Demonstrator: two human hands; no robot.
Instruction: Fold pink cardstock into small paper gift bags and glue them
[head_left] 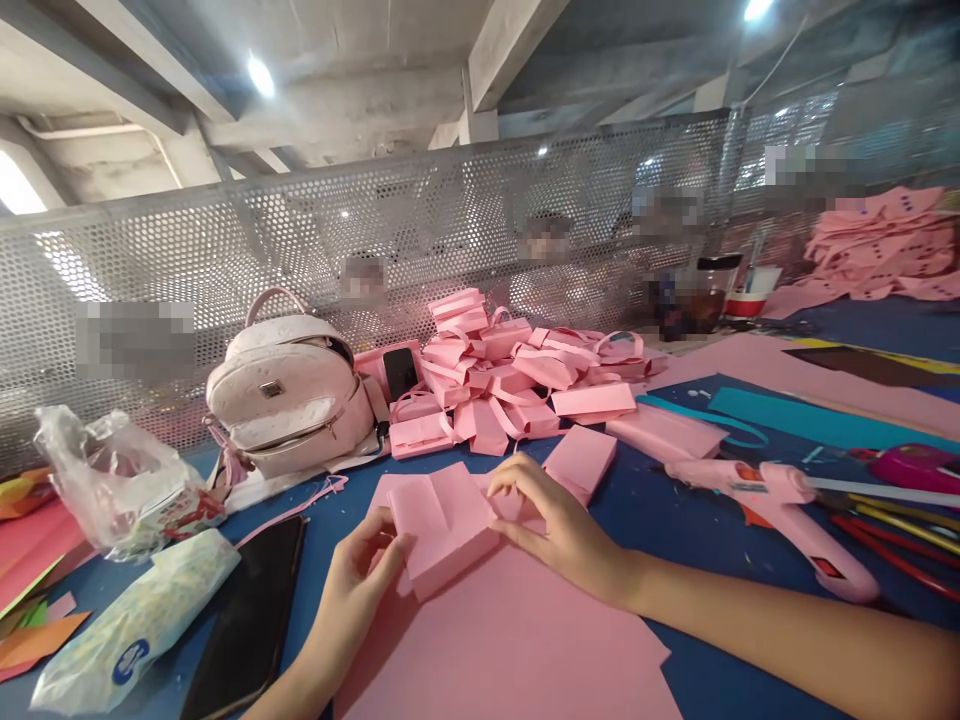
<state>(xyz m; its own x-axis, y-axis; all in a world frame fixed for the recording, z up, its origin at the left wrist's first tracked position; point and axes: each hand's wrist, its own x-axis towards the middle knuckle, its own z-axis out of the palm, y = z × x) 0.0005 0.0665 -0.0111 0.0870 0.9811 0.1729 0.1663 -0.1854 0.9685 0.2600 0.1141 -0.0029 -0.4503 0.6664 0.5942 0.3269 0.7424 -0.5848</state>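
A folded pink paper box (442, 520) is held between my two hands, over a large flat pink sheet (510, 640). My left hand (367, 575) pinches its left edge between thumb and fingers. On the opposite side, my right hand (544, 510) grips the right edge with thumb and bent fingers. Just behind my right hand lies another folded pink box (581, 460). Farther back, many pink paper boxes with strip handles form a pile (499, 375).
A pink backpack (292, 390) stands back left. Near my left arm are a black phone (251, 610), a tissue pack (135, 620) and a plastic bag (112, 480). At right lie a pink glue gun (787, 515), teal strips (817, 415) and scissors (911, 465). A perforated metal screen (435, 220) runs behind.
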